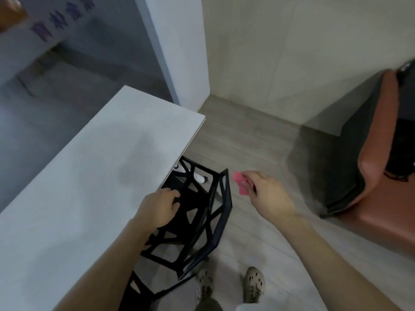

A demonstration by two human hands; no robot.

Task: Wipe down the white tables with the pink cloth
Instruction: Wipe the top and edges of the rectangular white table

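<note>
A long white table (pixel 94 167) runs from the lower left toward the middle of the view. My right hand (pixel 267 194) hangs over the floor to the right of the table and grips a small bunched pink cloth (pixel 239 182), which sticks out past my fingers. My left hand (pixel 160 208) hovers at the table's right edge, above a black chair, with its fingers loosely curled and nothing in them. The frame is motion-blurred.
A black lattice-frame chair (pixel 202 225) is tucked partly under the table's right edge. A brown upholstered bench (pixel 377 176) with a dark base stands at the right. A white pillar (pixel 179 46) rises behind the table's far end. My two feet (pixel 231 286) stand on the pale wood floor.
</note>
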